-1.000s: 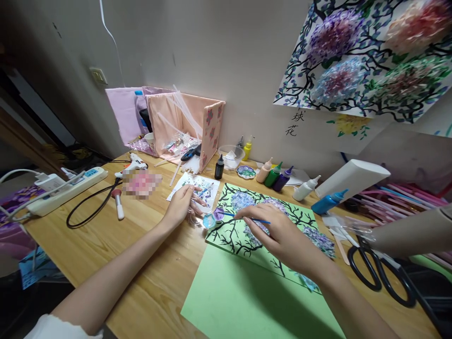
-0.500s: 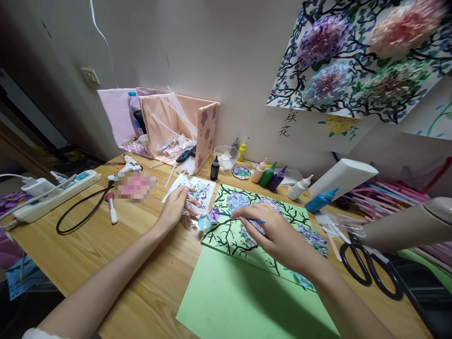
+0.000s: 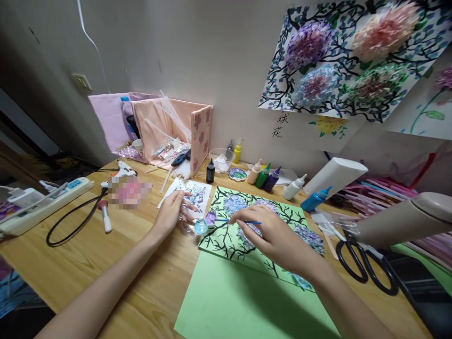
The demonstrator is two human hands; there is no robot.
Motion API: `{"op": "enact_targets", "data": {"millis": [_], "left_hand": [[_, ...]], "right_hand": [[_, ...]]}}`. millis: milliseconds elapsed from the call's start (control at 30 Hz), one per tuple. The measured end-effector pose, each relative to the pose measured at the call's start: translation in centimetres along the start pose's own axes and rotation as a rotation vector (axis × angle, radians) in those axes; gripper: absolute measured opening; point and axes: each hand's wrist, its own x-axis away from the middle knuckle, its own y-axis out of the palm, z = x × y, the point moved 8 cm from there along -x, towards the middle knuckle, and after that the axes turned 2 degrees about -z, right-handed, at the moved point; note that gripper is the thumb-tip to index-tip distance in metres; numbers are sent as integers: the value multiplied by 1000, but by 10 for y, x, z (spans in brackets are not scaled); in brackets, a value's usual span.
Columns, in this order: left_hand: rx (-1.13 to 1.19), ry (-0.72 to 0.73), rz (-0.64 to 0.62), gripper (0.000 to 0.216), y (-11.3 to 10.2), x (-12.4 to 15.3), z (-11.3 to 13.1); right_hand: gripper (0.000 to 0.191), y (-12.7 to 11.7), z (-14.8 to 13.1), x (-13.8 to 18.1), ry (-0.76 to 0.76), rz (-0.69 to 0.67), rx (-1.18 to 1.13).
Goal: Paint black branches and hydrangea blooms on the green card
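Observation:
My right hand (image 3: 263, 228) pinches a thin blue paintbrush (image 3: 221, 220) over the painting. Its tip reaches the purple paint (image 3: 211, 218) in a clear plastic palette (image 3: 187, 227). Teal paint (image 3: 201, 227) fills the neighbouring well. My left hand (image 3: 173, 211) has its fingers curled at the palette's left side and seems to steady it; the hand partly hides the rim. Under my right hand lies a green board painting (image 3: 226, 242) with black branches and blue-purple flower clusters. A paint-spotted white sheet (image 3: 201, 190) lies behind my left hand.
Paint bottles, including a green one (image 3: 263, 175) and a blue one (image 3: 316, 199), stand behind the painting. Black-handled scissors (image 3: 353, 263) lie at right. A glue gun (image 3: 125, 169), a makeup brush (image 3: 105, 216) and a power strip (image 3: 76, 190) are at left. Green paper (image 3: 219, 296) lies in front.
The view has shifted slightly, so most things sit a little further left. Both hands keep nearly the same pose, with the brush tip still at the purple paint.

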Motion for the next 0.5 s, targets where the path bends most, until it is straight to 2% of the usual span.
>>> {"op": "enact_targets", "data": {"millis": [200, 333, 500], "left_hand": [[-5, 6, 2, 37, -1, 1, 1], [11, -4, 11, 38, -1, 1, 1], [8, -5, 9, 37, 0, 1, 2]], "right_hand": [[24, 1, 2, 0, 12, -19, -41], [23, -1, 4, -1, 29, 18, -50], [25, 2, 3, -1, 24, -31, -39]]}}
